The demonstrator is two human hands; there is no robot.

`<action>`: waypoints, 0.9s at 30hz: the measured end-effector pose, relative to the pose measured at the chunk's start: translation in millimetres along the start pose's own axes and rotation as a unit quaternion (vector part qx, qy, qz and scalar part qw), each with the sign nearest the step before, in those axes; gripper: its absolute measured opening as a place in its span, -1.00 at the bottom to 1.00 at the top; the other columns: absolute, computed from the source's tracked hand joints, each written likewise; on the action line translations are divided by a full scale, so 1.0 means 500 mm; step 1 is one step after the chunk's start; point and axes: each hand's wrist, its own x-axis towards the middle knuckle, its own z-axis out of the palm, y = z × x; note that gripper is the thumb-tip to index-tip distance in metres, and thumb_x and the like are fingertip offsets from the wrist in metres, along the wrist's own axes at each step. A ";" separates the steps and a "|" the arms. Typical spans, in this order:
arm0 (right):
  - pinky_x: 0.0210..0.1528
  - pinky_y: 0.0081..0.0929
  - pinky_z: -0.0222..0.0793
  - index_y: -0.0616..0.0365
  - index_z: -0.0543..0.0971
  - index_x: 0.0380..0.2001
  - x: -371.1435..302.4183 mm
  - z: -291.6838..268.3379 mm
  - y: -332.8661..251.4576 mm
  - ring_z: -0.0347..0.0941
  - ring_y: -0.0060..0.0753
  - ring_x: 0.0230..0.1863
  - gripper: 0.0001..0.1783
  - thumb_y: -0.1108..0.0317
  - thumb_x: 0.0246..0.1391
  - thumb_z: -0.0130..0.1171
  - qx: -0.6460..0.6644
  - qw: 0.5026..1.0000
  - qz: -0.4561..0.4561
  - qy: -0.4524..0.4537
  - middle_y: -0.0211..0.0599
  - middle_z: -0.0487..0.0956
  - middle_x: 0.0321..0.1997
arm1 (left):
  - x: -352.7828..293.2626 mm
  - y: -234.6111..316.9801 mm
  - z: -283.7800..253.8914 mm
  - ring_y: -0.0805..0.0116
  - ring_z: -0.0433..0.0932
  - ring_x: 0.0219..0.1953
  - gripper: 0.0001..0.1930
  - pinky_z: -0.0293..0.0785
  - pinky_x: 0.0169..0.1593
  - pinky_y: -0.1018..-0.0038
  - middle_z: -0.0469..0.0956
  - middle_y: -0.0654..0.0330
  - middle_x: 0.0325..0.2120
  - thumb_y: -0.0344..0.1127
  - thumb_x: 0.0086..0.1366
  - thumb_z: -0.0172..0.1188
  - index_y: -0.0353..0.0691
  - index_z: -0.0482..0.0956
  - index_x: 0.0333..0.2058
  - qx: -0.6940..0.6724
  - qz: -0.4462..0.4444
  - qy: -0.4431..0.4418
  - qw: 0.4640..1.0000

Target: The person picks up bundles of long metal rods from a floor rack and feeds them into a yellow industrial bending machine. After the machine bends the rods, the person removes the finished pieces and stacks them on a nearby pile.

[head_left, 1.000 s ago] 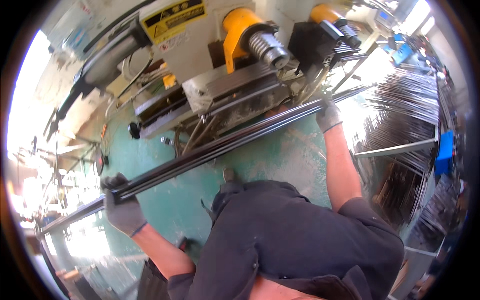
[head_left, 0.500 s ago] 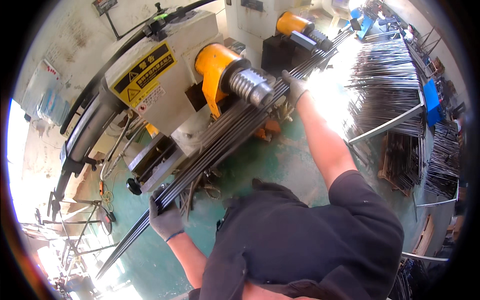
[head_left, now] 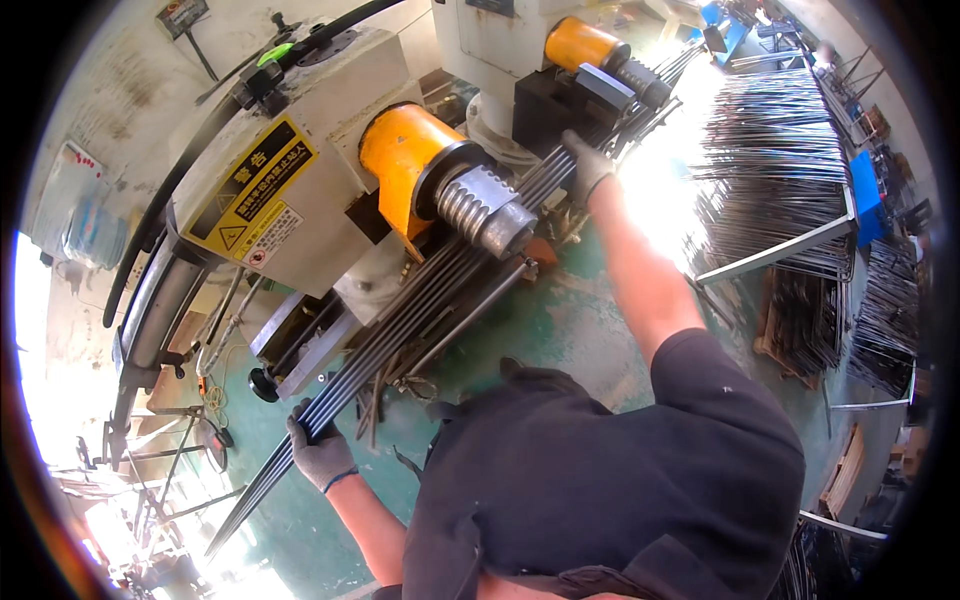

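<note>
A row of long thin metal rods [head_left: 395, 318] slants from lower left to upper right, lying side by side along the front of a machine. My gloved left hand [head_left: 324, 456] is closed round the rods near their lower left part, thumb over the top. Farther up, my gloved right hand [head_left: 588, 168] grips the same rods near their upper end. Between the hands the rods pass just below a ridged metal roller [head_left: 482, 208] on an orange cylinder [head_left: 412, 148]. A single bar [head_left: 470, 318] runs beside them, nearer me, apart from the row.
The pale machine body [head_left: 345, 110] bears a yellow warning label [head_left: 252, 188]. A second orange cylinder [head_left: 585, 45] stands farther off. At right, big stacks of metal rods [head_left: 775, 150] rest in a frame with a pale rail [head_left: 775, 250]. Green floor [head_left: 590, 320] shows below.
The rods and my left hand have shifted a little left. My right hand stays on the upper end. A separate bar now shows beside the row. The machine sits farther left in view.
</note>
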 end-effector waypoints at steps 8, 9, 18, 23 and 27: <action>-0.14 -0.24 0.65 0.31 0.63 -0.10 -0.199 0.098 0.127 0.68 -0.22 -0.19 -0.68 0.29 0.22 0.38 0.078 0.983 0.125 -0.109 -0.16 0.71 -0.15 | -0.062 -0.148 0.193 -0.07 0.50 0.23 -0.67 0.31 0.44 -0.08 0.59 -0.07 0.09 -0.21 0.55 0.09 -0.36 0.55 0.07 -0.082 -0.133 -0.073 0.985; -0.12 -0.25 0.65 0.32 0.64 -0.09 -0.208 0.103 0.095 0.68 -0.22 -0.19 -0.69 0.30 0.23 0.37 0.060 0.987 0.108 -0.106 -0.17 0.71 -0.17 | -0.062 -0.156 0.195 -0.07 0.49 0.24 -0.68 0.28 0.44 -0.10 0.58 -0.07 0.11 -0.22 0.56 0.08 -0.36 0.55 0.08 -0.095 -0.137 -0.065 0.984; -0.11 -0.28 0.59 0.10 0.70 -0.24 0.034 -0.002 -0.015 0.64 -0.32 -0.22 -0.87 0.29 0.26 0.36 0.056 0.994 0.012 -0.096 -0.35 0.71 -0.23 | 0.034 0.014 -0.004 -0.03 0.58 0.12 -0.70 0.44 0.34 -0.05 0.65 0.02 -0.06 -0.20 0.58 0.01 -0.34 0.56 -0.03 -0.060 0.049 0.038 0.996; -0.11 -0.18 0.59 0.17 0.65 -0.11 -0.047 0.038 0.065 0.63 -0.31 -0.21 -0.74 0.24 0.26 0.38 0.042 0.996 0.010 -0.080 -0.34 0.68 -0.22 | 0.017 -0.045 0.047 -0.02 0.58 0.10 -0.74 0.46 0.31 -0.12 0.62 0.04 -0.06 -0.19 0.58 0.02 -0.28 0.53 -0.03 -0.080 0.034 0.026 0.996; -0.11 -0.23 0.59 0.27 0.65 -0.12 -0.202 0.096 0.111 0.63 -0.27 -0.17 -0.68 0.23 0.24 0.41 -0.019 0.995 0.060 -0.076 -0.23 0.68 -0.18 | -0.047 -0.108 0.173 -0.06 0.55 0.18 -0.70 0.58 0.14 -0.25 0.60 0.01 0.05 -0.10 0.61 -0.05 -0.15 0.53 0.03 -0.055 -0.022 0.042 0.997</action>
